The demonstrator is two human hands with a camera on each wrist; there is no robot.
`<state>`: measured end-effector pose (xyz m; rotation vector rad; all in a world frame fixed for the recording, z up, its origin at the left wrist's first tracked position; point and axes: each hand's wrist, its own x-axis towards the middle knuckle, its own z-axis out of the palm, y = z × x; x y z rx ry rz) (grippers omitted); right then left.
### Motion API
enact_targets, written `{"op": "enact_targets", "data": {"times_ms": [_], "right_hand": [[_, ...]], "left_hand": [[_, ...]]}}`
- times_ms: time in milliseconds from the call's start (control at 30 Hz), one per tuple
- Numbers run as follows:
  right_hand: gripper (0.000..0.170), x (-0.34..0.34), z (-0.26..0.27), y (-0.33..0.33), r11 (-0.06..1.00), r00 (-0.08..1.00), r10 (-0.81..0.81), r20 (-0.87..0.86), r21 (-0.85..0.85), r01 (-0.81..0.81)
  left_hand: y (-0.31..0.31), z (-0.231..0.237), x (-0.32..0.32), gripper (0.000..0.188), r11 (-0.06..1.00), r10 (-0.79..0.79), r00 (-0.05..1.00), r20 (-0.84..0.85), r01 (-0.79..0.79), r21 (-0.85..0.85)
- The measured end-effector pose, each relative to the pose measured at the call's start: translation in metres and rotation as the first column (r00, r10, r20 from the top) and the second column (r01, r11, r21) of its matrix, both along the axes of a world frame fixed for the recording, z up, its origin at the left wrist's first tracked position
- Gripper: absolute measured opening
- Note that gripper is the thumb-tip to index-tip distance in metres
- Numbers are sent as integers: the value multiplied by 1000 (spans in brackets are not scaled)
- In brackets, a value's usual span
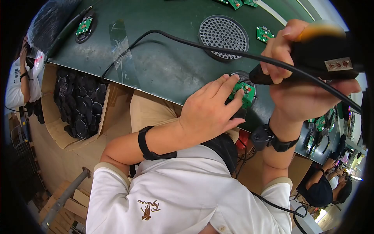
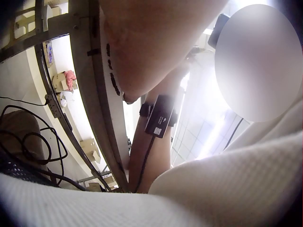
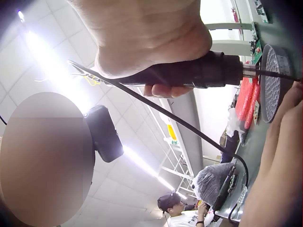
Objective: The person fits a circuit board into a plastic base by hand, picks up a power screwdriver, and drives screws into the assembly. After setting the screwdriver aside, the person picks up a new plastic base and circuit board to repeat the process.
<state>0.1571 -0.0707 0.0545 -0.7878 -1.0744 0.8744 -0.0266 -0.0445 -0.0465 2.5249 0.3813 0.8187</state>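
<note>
A green circuit board (image 1: 247,94) sits in a round black housing (image 1: 255,102) near the table edge. My left hand (image 1: 210,107) lies over its left side, fingers fairly straight, fingertips touching the board and its rim; the hand covers part of both. My right hand (image 1: 307,93) grips a black power screwdriver (image 1: 317,50), whose nose points left at the board. Its tip is partly hidden by fingers, so contact cannot be told. In the right wrist view the screwdriver (image 3: 208,71) lies under the palm, with fingers curled round it. The left wrist view does not show the board.
A round perforated black part (image 1: 224,37) stands beyond the board, with a loose green board (image 1: 265,34) beside it. A black cable (image 1: 175,38) arcs across the green table (image 1: 156,58). Below its left edge is a cardboard box (image 1: 50,113) of black parts. Other people sit nearby.
</note>
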Motion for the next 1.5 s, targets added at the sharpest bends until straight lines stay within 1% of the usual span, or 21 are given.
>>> {"op": "enact_targets", "data": {"times_ms": [33, 100, 233, 333, 400, 500, 533, 567, 733, 867, 967, 1067, 1133, 1233, 1267, 1300, 1367, 1400, 1433, 1467, 1500], "right_hand": [[116, 4, -2, 0, 1000, 1000, 1, -1, -1, -1], [118, 16, -6, 1, 983, 986, 140, 88, 110, -149], [118, 13, -6, -1, 982, 987, 152, 58, 106, -157], [118, 11, -6, -1, 985, 989, 132, 61, 105, -138], [118, 3, -4, 0, 992, 995, 80, 53, 96, -85], [117, 8, -6, 0, 982, 985, 132, 107, 121, -145], [114, 2, -5, 0, 991, 988, 43, 146, 116, -61], [114, 4, -5, 0, 992, 988, 44, 146, 115, -61], [109, 15, -9, 5, 982, 973, 93, 212, 144, -126], [109, 18, -9, 6, 978, 970, 92, 226, 163, -130], [110, 20, -10, 9, 973, 974, 122, 189, 170, -155], [110, 15, -6, 9, 971, 967, 121, 223, 174, -162], [111, 0, -1, 3, 999, 984, -50, 172, -5, 52], [114, 0, -1, 8, 998, 986, -16, 166, -58, 26], [116, -3, 2, 11, 996, 996, 35, 88, -83, -27], [116, -8, 6, 14, 996, 995, 37, 88, -82, -30], [114, -17, 12, 19, 999, 1000, 13, 20, 50, -14], [114, -31, 10, 20, 981, 981, -190, -41, 19, 191], [114, -23, 9, 20, 982, 981, -189, -41, 19, 190], [113, -9, 7, 21, 998, 1000, -5, -14, 61, 5], [111, -1, 6, 21, 979, 984, 178, 19, 97, -179]], "left_hand": [[0, 0, 0, 64, 1000, -1, 1000, 1, 1, 0], [0, 0, 0, 63, 1000, -2, 1000, 0, 2, 0], [0, 0, 0, 63, 1000, -7, 1000, -7, 7, 2], [1, 0, 0, 63, 1000, -8, 1000, -13, 8, 3], [0, 0, 0, 63, 1000, -7, 1000, -15, 7, 2], [1, 0, 0, 63, 1000, -8, 1000, -2, 8, 2], [0, -1, 0, 63, 1000, -8, 1000, 0, 8, 1], [0, -1, 0, 63, 1000, -8, 1000, 3, 8, -1], [0, -1, 0, 63, 1000, -9, 1000, 5, 9, 1], [1, -1, 0, 63, 1000, -6, 1000, 14, 6, 0], [0, -1, 0, 63, 1000, -3, 1000, 17, 3, -1], [1, -1, 0, 63, 1000, -6, 1000, 5, 5, 7], [1, -2, 0, 63, 1000, -5, 1000, 0, 5, 10], [1, -1, 0, 63, 1000, -7, 1000, -2, 7, 12], [1, -1, 0, 63, 1000, -7, 1000, -3, 7, 9], [1, -1, -1, 63, 1000, -5, 1000, -2, 5, 9], [1, 0, 0, 63, 1000, -9, 1000, -5, 9, 5], [1, 0, 0, 63, 1000, -9, 1000, -4, 9, 6], [1, 0, 0, 64, 1000, -7, 1000, -6, 7, 10], [1, -1, 0, 64, 1000, -5, 1000, -8, 5, 13], [0, -1, 0, 64, 1000, -7, 1000, -9, 7, 13]]}}
